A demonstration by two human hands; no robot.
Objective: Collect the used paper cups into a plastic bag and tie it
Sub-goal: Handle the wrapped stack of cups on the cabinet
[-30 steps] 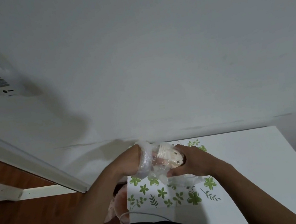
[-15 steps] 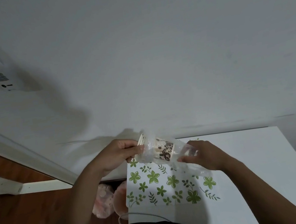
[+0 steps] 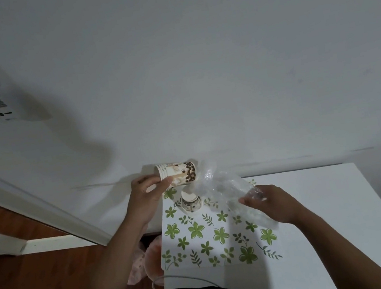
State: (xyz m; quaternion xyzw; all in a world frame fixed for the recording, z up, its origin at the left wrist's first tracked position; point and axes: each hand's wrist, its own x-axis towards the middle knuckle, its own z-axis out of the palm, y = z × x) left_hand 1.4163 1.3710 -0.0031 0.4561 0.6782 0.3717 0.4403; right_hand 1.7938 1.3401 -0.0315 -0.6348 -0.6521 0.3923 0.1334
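Holding a stack of paper cups (image 3: 180,176) sideways in the left hand (image 3: 148,195) grip | right hand (image 3: 271,202) grip pinching the plastic bag (image 3: 225,188) just beside | another cup (image 3: 191,201) standing below on the surface (image 3: 323,211) | bagging step; next needs the bag mouth opening.

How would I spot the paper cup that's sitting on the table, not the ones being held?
Find the white table against the wall, then the green flower-patterned mat on it. At the mat's far edge, below the clear plastic bag, lies the lone cup, apart from the stacked cups gripped by the left hand.
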